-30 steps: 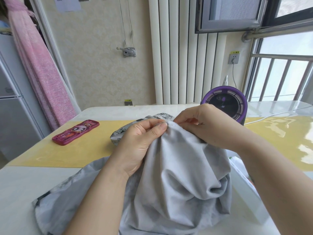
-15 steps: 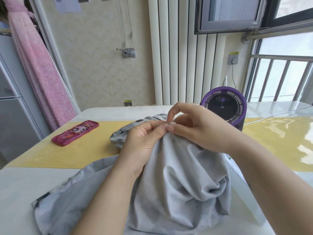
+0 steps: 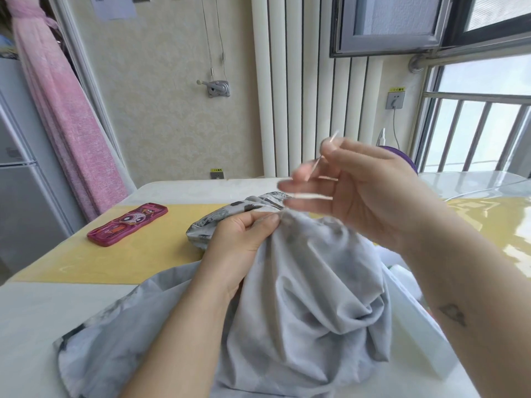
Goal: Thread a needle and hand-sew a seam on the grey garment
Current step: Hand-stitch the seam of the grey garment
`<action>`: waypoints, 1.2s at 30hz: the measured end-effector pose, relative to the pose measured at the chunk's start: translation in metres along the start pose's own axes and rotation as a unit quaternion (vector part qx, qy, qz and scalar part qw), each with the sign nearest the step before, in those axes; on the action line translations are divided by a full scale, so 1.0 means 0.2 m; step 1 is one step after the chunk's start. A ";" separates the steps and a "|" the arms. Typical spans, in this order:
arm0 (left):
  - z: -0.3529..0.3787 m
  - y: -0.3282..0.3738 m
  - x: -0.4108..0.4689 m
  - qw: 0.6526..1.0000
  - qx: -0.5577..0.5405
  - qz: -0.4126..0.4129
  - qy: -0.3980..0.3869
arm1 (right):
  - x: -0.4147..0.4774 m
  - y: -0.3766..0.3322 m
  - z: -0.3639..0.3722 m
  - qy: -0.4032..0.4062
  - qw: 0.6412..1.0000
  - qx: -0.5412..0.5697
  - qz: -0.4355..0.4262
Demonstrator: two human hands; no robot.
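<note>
Now left hand (image 3: 244,237) pinches a raised fold of the grey garment (image 3: 301,297), bunched on the table (image 3: 43,311). Right hand (image 3: 362,193) hovers just above-right of that fold, thumb and forefinger pinching the needle (image 3: 316,165), other fingers spread. Needle slants up-right, blurred, thread not visible. Next stitch probably goes down-left into the fold

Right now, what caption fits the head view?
Right hand holds a needle above the grey garment, which the left hand pinches.

text: none legible | yellow sticker (image 3: 398,89) above wall socket (image 3: 395,100): too small
</note>
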State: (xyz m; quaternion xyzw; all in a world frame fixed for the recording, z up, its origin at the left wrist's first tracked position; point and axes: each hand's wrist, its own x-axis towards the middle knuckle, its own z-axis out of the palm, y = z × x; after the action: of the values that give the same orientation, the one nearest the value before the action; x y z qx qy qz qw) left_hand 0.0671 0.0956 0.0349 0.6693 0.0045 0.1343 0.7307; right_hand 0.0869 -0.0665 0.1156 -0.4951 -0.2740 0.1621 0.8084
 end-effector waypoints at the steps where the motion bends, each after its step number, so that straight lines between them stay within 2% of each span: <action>1: 0.00 0.00 0.00 1.000 0.007 0.004 0.000 | -0.02 -0.02 0.01 -0.070 0.993 0.062 0.072; 3: -0.01 0.00 0.00 0.999 0.029 0.020 0.009 | -0.04 -0.02 0.00 -0.153 0.973 0.035 0.168; 5: -0.02 0.00 0.01 0.997 0.062 0.037 0.031 | -0.03 0.05 -0.02 -0.109 0.962 -0.162 0.189; 6: -0.03 -0.01 0.01 0.996 0.074 0.041 0.043 | -0.01 0.09 -0.02 -0.057 0.937 -0.299 0.172; 7: -0.03 -0.01 0.01 0.994 0.083 0.042 0.052 | 0.00 0.12 -0.03 -0.020 0.896 -0.420 0.144; 8: -0.03 -0.01 0.02 0.993 0.091 0.043 0.056 | 0.01 0.15 -0.03 -0.005 0.860 -0.496 0.121; 9: -0.03 -0.01 0.02 0.993 0.095 0.045 0.057 | 0.02 0.17 -0.04 -0.002 0.844 -0.526 0.107; 12: -0.03 -0.01 0.02 0.991 0.112 0.057 0.054 | 0.03 0.19 -0.06 0.006 0.835 -0.546 0.066; 16: -0.03 -0.01 0.02 0.990 0.114 0.062 0.051 | 0.04 0.22 -0.06 0.028 0.787 -0.616 0.005; 18: -0.03 -0.01 0.02 0.990 0.114 0.067 0.049 | 0.05 0.22 -0.07 0.023 0.777 -0.629 -0.018; 19: -0.03 -0.01 0.02 0.991 0.111 0.067 0.045 | 0.05 0.22 -0.07 0.021 0.786 -0.617 -0.033; 20: -0.03 -0.01 0.02 0.992 0.102 0.065 0.038 | 0.05 0.22 -0.07 0.019 0.816 -0.576 -0.048; 22: -0.03 0.00 0.01 0.993 0.092 0.064 0.023 | 0.05 0.21 -0.04 0.025 0.915 -0.396 -0.072; 24: -0.03 0.00 0.01 0.992 0.105 0.065 0.019 | 0.05 0.18 -0.02 0.023 0.983 -0.171 -0.069; 25: -0.04 0.00 0.01 0.992 0.111 0.065 0.020 | 0.06 0.16 -0.02 -0.004 0.998 -0.053 -0.046; 26: -0.04 0.00 0.01 0.991 0.115 0.066 0.022 | 0.05 0.13 -0.03 -0.054 0.997 0.061 -0.006; 27: -0.04 0.00 0.01 0.990 0.119 0.067 0.027 | 0.05 0.11 -0.05 -0.124 0.981 0.142 0.056; 28: -0.04 -0.01 0.01 0.990 0.122 0.067 0.034 | 0.04 0.09 -0.08 -0.196 0.958 0.170 0.124; 29: -0.04 -0.01 0.02 0.989 0.124 0.064 0.041 | 0.02 0.08 -0.10 -0.246 0.943 0.141 0.177; 30: -0.04 -0.01 0.02 0.990 0.123 0.060 0.045 | 0.02 0.08 -0.12 -0.256 0.942 0.066 0.206; 32: -0.04 -0.01 0.02 0.990 0.117 0.060 0.043 | 0.01 0.09 -0.13 -0.165 0.949 -0.174 0.203; 34: -0.03 -0.01 0.01 0.991 0.112 0.067 0.040 | 0.01 0.11 -0.10 -0.045 0.907 -0.396 0.138; 36: -0.03 0.00 0.01 0.991 0.107 0.073 0.036 | 0.02 0.14 -0.06 0.006 0.872 -0.484 0.075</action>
State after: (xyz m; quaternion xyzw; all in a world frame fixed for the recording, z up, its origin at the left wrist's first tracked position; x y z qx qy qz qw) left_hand 0.0683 0.1017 0.0345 0.7371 -0.0037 0.2104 0.6422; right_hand 0.0975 -0.0603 0.0881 -0.8445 -0.2757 0.0665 0.4543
